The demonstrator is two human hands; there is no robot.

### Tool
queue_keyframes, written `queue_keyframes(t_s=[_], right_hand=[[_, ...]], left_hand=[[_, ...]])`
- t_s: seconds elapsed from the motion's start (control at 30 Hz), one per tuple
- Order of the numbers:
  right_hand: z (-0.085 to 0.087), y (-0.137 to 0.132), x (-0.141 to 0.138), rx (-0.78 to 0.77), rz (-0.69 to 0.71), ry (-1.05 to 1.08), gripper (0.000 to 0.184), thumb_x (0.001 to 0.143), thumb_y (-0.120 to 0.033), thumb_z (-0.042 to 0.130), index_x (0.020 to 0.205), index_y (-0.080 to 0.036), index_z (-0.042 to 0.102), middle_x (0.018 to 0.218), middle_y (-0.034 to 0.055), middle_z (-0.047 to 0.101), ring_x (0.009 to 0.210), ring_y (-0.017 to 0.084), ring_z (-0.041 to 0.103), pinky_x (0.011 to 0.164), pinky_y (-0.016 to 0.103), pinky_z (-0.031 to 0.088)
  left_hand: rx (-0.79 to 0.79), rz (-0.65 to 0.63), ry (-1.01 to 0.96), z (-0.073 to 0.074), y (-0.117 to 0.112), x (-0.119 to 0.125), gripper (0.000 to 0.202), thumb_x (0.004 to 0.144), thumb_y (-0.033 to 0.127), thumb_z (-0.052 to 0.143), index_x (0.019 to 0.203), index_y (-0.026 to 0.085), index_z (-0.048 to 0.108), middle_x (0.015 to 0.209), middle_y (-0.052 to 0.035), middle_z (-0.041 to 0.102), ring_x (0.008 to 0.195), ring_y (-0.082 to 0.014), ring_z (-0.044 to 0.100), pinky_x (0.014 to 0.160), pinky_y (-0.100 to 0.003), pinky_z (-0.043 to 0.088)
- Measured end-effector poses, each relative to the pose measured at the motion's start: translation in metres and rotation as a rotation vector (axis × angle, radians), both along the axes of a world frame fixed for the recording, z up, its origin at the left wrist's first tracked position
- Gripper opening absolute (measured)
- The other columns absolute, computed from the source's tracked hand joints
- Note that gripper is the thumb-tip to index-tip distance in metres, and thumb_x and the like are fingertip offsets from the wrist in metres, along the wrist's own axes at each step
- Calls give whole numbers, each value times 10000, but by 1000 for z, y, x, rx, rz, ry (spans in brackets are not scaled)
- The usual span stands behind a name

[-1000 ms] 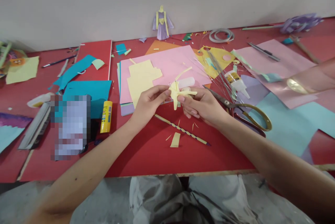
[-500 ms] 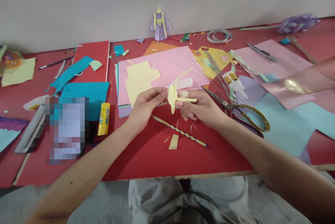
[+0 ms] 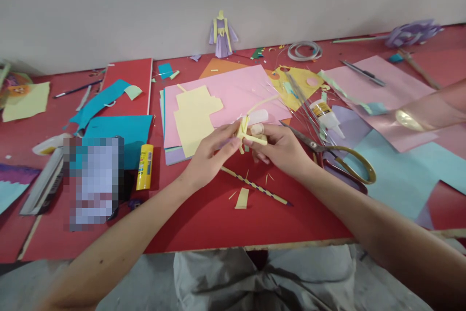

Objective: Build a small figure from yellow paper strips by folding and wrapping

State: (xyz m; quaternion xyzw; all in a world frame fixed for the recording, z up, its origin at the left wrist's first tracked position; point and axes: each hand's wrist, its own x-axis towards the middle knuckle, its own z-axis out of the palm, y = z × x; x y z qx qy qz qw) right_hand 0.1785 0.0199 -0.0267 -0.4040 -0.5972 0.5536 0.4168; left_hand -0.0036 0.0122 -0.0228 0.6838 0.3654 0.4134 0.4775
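Observation:
Both my hands meet over the red table (image 3: 204,219), pinching a small pale yellow paper piece (image 3: 244,131) with thin strips sticking out of it. My left hand (image 3: 209,153) grips its left side with fingertips closed. My right hand (image 3: 278,148) holds its right side, thumb on top of one strip. A striped pencil (image 3: 255,186) and a yellow paper scrap (image 3: 242,198) lie on the table just below my hands.
Pink paper (image 3: 233,90) and a yellow cut-out (image 3: 194,114) lie behind my hands. Scissors (image 3: 335,155) and a glue bottle (image 3: 325,114) sit to the right, a yellow glue stick (image 3: 144,168) to the left. Another person's arm (image 3: 429,109) reaches in at right. A paper doll (image 3: 221,34) leans on the wall.
My hands have turned the yellow piece a little and closed tighter around it; its strips now point differently. The camera view shifted slightly.

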Motion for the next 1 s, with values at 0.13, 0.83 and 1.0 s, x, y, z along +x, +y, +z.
queue_keyframes(t_s=[0.13, 0.83, 1.0], right_hand=[[-3, 0, 0, 56, 25, -44, 144, 821, -295, 671, 810, -154, 650, 484, -77, 498, 381, 43, 439, 386, 183, 342], [0, -6, -1, 428, -65, -343, 232, 881, -293, 588, 697, -153, 572, 576, -32, 540, 531, 78, 487, 521, 194, 368], [1, -6, 0, 389, -126, -337, 197, 876, -325, 599, 790, -153, 642, 632, -7, 610, 546, 96, 544, 535, 212, 411]], left_hand=[[106, -52, 144, 1, -4, 1, 388, 967, 293, 443, 1346, 247, 509, 1351, -82, 535, 1223, -212, 501, 1028, -355, 393], [29, 155, 215, 1, -5, 4, 279, 991, 368, 364, 789, 199, 454, 698, 6, 426, 643, -130, 410, 614, -254, 364], [-109, 221, 10, -1, -3, 5, 314, 975, 400, 397, 775, 190, 517, 737, -13, 497, 712, -143, 491, 691, -264, 421]])
